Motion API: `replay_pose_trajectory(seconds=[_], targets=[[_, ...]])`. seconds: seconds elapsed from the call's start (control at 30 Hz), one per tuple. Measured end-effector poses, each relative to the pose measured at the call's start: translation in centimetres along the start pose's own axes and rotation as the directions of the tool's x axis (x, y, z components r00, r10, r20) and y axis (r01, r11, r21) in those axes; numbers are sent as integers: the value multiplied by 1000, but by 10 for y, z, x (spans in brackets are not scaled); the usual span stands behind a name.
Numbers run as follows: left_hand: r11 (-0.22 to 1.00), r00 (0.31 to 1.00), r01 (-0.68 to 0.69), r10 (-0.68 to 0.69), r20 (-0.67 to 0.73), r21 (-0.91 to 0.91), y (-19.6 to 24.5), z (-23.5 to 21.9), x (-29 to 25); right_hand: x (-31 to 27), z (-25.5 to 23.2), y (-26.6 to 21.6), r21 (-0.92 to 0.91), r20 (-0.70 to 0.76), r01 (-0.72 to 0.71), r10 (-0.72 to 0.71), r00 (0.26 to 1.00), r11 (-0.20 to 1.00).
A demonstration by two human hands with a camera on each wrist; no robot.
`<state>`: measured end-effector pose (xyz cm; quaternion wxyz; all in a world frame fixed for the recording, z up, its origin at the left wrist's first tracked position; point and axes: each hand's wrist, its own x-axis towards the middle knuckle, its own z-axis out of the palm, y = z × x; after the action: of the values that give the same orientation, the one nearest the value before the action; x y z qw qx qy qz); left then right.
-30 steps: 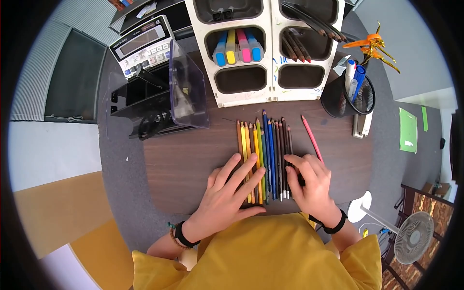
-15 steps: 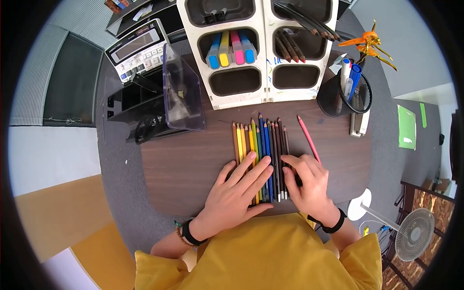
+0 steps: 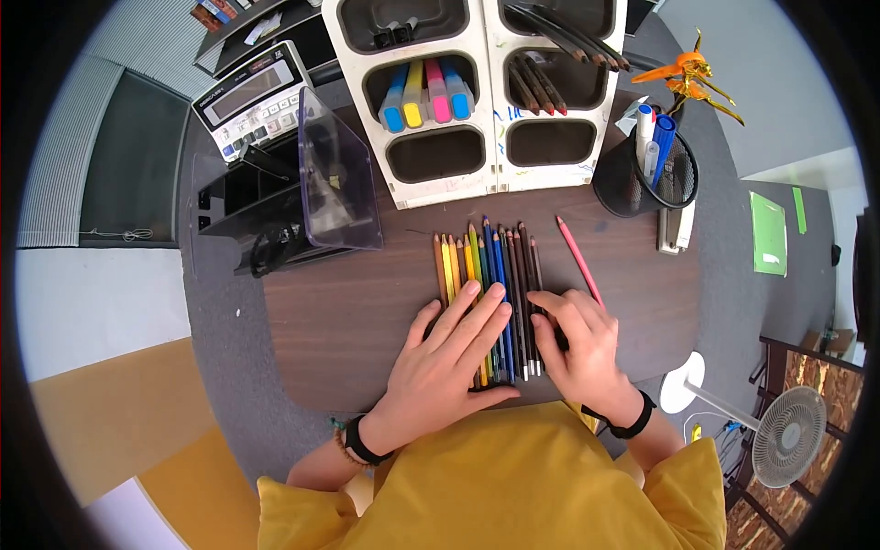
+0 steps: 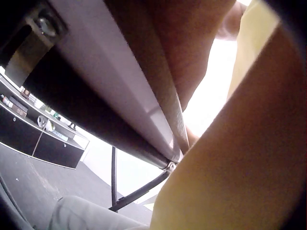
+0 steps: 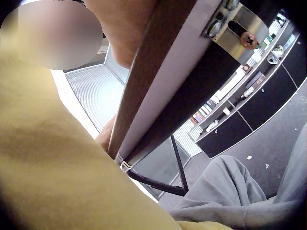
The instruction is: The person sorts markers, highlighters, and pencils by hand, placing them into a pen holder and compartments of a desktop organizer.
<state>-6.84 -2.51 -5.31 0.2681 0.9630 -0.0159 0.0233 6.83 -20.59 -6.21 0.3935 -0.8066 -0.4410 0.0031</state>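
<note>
Left hand [image 3: 438,353] flat, fingers straight, pressing on yellow-green end of pencil row [image 3: 486,293] at table [image 3: 339,321] centre. Right hand [image 3: 577,353] fingers curled, resting on dark pencils at right end of row; real grip or not: can't tell. Row looks bunched tight, tips roughly level. Pink pencil [image 3: 579,261] lies apart on right, not yet in row. Wrist views show only table underside.

Coloured pencils [image 3: 486,275] now bunched tighter under the rightward-slid left hand [image 3: 449,362].
</note>
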Motion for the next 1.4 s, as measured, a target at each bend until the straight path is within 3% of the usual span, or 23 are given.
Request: replay_pose_trajectory(seconds=[0.3, 0.5, 0.67, 1.4], targets=[[995, 997, -78, 80, -18, 64, -5, 12, -5, -1, 1, 1, 21, -18, -10, 11, 1000, 1000], [1000, 1000, -12, 12, -13, 19, 4, 4, 1, -3, 0, 0, 66, -42, -32, 34, 999, 997], [998, 997, -62, 63, -35, 17, 0, 11, 2, -5, 1, 3, 98, -85, -42, 50, 995, 994], [995, 987, -95, 89, -132, -41, -3, 14, 1, -2, 4, 3, -80, -43, 26, -30, 999, 996]])
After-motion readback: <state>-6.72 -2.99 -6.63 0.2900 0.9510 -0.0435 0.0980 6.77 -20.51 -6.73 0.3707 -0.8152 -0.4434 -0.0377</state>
